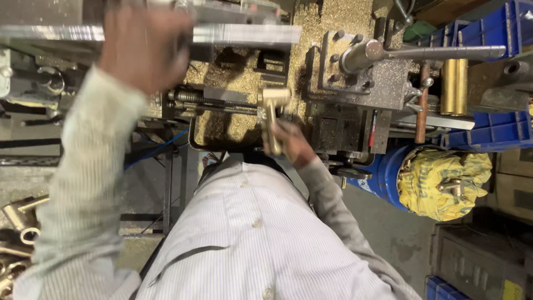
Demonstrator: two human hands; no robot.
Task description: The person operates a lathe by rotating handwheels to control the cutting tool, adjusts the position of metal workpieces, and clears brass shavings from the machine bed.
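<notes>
My right hand [291, 145] is low and close to my body, fingers wrapped around the stem of a T-shaped brass fitting [272, 119]. The fitting stands roughly upright, its crosshead uppermost and level with the threaded steel rod [214, 101] that runs across the machine. The crosshead sits just beside the rod's end; whether it touches I cannot tell.

My left hand [145, 47] is raised to the long flat metal bar [244, 34] at the upper part of the machine. It is blurred, so I cannot tell if the fingers are closed on anything or merely resting there. The sleeve of my pale striped shirt [89, 183] runs from it down the left of the view.

Brass swarf [236, 75] lies thick over the machine bed, behind and below the fitting. To the right of the fitting is a grey block with bolt heads [361, 75], and a steel lever arm [444, 53] reaches from it toward the right.

Further right: two brass cylinders [454, 86] standing side by side, blue plastic bins [488, 30] near them, and a blue drum holding a crumpled yellow sack [444, 180]. At the lower left edge, a heap of brass parts [16, 222] lies well apart from both hands.
</notes>
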